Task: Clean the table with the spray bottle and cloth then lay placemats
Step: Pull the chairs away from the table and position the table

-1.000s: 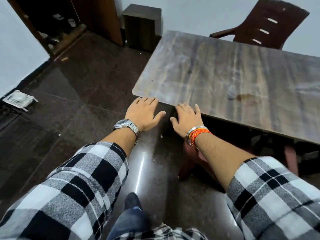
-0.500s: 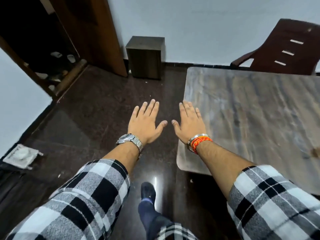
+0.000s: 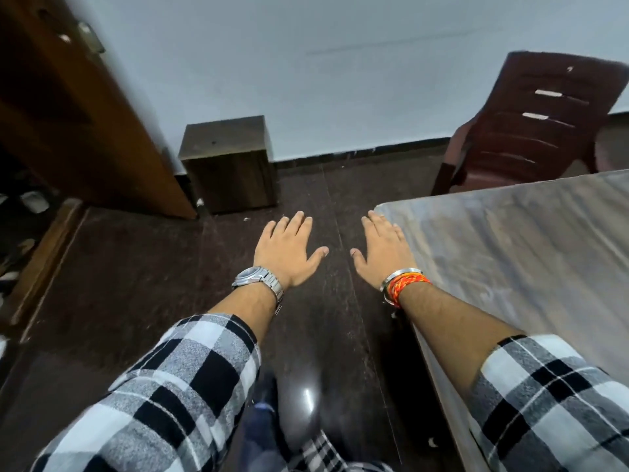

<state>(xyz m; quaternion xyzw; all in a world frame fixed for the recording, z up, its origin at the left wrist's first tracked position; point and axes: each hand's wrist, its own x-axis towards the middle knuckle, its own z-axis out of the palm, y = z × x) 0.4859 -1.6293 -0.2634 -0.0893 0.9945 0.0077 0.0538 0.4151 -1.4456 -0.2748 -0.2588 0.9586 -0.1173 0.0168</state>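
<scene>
Grey-streaked laminate table lies at my three o'clock, bare of bottle, cloth or placemats, none of which I can see. My left hand and right hand hover flat, fingers spread, holding nothing, which I judge a ready pose before fetching supplies.

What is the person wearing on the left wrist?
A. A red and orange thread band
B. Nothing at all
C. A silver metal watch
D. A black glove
C: a silver metal watch sits just behind the open left hand; the thread band is on the right wrist.
</scene>
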